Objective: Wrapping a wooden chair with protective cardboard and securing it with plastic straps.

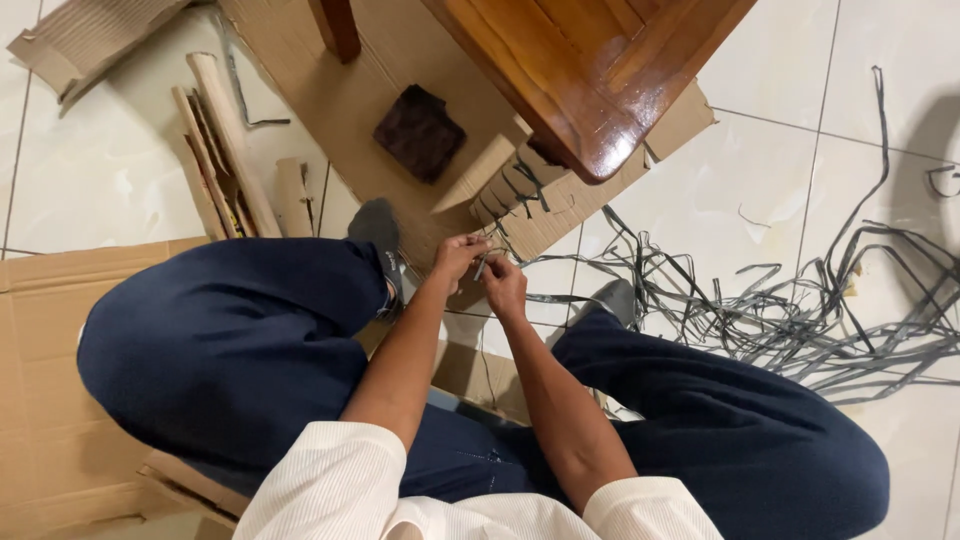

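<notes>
Hands pinch a dark strip, its length running toward the table.

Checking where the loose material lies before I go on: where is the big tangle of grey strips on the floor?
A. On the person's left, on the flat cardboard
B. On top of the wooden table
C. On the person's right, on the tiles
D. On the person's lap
C: the grey strips sprawl over the white tiled floor beyond the right knee, while both hands, left hand and right hand, work a strip by the cardboard piece.

White tiled floor carries flattened cardboard sheets lower left and top centre, tangled grey strips at right, wood slats upper left, dark brown block on cardboard.
</notes>
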